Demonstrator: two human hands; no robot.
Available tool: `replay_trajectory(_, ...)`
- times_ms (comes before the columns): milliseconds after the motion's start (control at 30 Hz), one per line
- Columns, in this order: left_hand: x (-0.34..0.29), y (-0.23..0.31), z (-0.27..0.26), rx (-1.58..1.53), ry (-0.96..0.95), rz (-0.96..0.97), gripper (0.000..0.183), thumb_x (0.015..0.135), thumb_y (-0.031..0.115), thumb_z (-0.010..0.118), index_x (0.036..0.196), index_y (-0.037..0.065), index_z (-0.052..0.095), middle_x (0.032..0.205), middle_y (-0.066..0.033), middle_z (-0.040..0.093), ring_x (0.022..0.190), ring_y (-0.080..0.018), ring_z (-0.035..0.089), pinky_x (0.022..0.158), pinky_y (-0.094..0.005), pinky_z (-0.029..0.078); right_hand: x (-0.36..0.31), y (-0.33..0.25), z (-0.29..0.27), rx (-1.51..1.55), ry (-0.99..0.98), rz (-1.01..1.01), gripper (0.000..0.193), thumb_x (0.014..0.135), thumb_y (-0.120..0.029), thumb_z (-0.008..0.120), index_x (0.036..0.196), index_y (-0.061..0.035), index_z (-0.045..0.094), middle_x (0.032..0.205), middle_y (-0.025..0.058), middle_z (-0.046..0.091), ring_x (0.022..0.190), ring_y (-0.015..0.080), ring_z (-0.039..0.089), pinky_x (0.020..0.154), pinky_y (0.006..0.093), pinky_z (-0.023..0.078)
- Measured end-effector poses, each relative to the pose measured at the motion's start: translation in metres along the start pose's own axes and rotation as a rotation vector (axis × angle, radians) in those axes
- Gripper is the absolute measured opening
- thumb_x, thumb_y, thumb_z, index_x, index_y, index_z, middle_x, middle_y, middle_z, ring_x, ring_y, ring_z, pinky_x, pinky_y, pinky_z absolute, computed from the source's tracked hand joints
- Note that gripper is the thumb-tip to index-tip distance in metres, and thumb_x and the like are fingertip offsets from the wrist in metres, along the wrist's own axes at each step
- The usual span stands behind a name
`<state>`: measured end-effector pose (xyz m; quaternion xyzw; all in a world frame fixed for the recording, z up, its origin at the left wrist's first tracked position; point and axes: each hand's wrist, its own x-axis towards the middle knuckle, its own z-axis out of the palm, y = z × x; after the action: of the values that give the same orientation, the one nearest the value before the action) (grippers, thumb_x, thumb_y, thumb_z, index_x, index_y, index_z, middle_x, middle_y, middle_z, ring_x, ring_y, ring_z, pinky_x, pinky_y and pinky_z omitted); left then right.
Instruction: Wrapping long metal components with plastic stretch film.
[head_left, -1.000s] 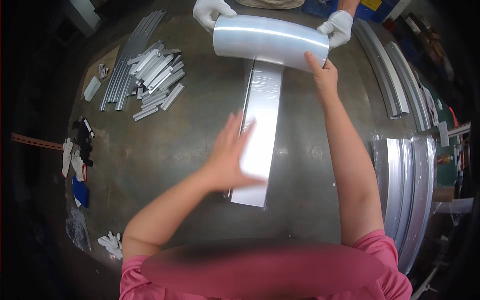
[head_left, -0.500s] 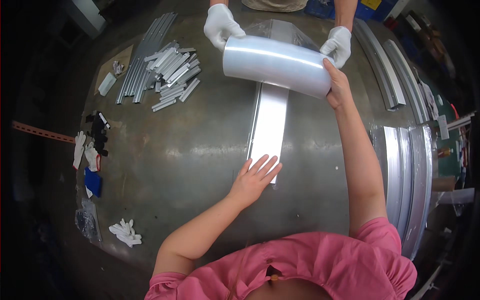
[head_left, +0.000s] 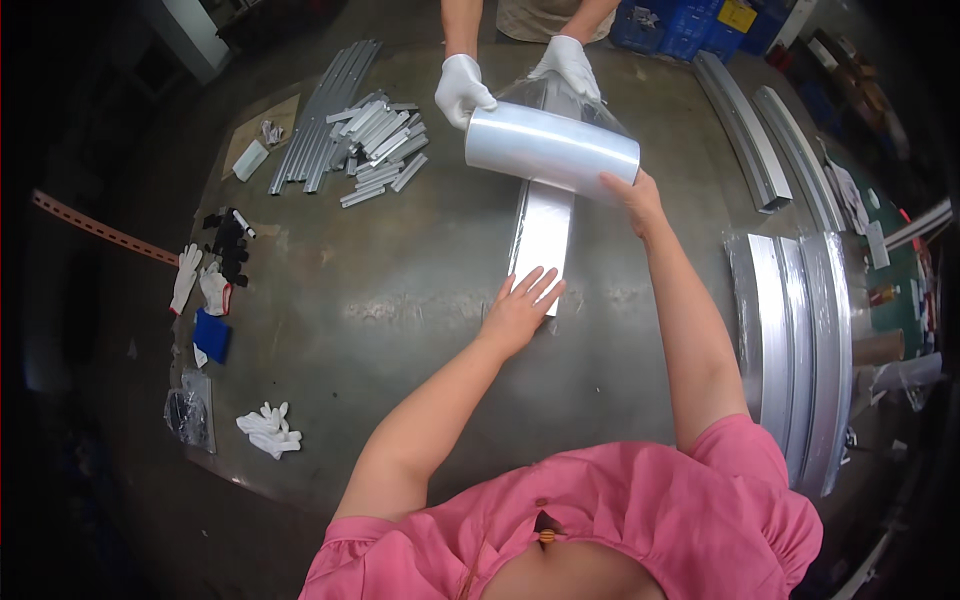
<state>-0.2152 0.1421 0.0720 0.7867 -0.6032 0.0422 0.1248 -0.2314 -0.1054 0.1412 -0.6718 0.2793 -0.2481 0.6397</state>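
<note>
My left hand lies flat with fingers spread on the near end of a long silvery metal profile. My right hand grips the right end of a thick roll of clear plastic film, which lies crosswise above the profile. Across from me, a person in white gloves holds the roll's left end with one gloved hand. That person's other gloved hand touches film behind the roll, where loose film covers the profile's far part. The roll hides the profile's middle.
Short metal pieces are heaped at the far left beside long strips. Film-wrapped profiles lie along the right side, with more profiles beyond. White gloves and a blue item lie near the left edge.
The person's right-side gloved hand has left the roll's right end and moved to the film behind it. My right hand still holds that end. The view has shifted slightly.
</note>
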Motion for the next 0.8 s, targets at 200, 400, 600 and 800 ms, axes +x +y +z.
replay_trajectory(200, -0.004, -0.01, -0.012, -0.509, 0.162, -0.103, 0.067, 0.069, 0.016, 0.056, 0.126, 0.003, 0.023, 0.132, -0.0126, 0.022, 0.122, -0.0255, 0.023, 0.099, -0.0378, 0.018, -0.014, 0.012, -0.015, 0.537, 0.029, 0.28, 0.046, 0.066, -0.019, 0.065, 0.101, 0.0063, 0.049, 0.092, 0.0167, 0.054, 0.079, 0.0234, 0.052, 0.071, 0.0284, 0.041)
replay_trajectory(400, 0.048, -0.069, -0.078, -0.92, 0.469, -0.78, 0.074, 0.069, 0.037, 0.062, 0.117, -0.009, 0.029, 0.113, -0.0247, 0.039, 0.1, -0.0292, 0.044, 0.085, -0.0348, 0.036, -0.056, -0.004, -0.013, 0.449, -0.055, 0.338, 0.044, 0.067, -0.018, 0.064, 0.1, 0.0072, 0.049, 0.09, 0.0177, 0.054, 0.077, 0.0225, 0.052, 0.069, 0.0272, 0.041)
replay_trajectory(600, 0.047, -0.074, -0.093, -1.005, 0.377, -0.911, 0.06, 0.069, 0.038, 0.061, 0.1, -0.01, 0.045, 0.091, -0.0187, 0.053, 0.078, -0.0239, 0.053, 0.069, -0.0298, 0.043, -0.086, -0.017, -0.013, 0.262, -0.103, 0.182, 0.042, 0.067, -0.016, 0.063, 0.097, 0.0085, 0.048, 0.09, 0.0178, 0.053, 0.078, 0.0225, 0.051, 0.072, 0.028, 0.039)
replay_trajectory(800, 0.039, -0.07, -0.115, -1.122, 0.334, -1.089, 0.049, 0.07, 0.037, 0.06, 0.085, -0.009, 0.055, 0.08, -0.0157, 0.056, 0.07, -0.0205, 0.052, 0.065, -0.0275, 0.043, -0.117, -0.035, -0.021, 0.175, -0.057, 0.295, 0.038, 0.067, -0.015, 0.062, 0.095, 0.0078, 0.05, 0.089, 0.0163, 0.053, 0.078, 0.0225, 0.05, 0.076, 0.0292, 0.038)
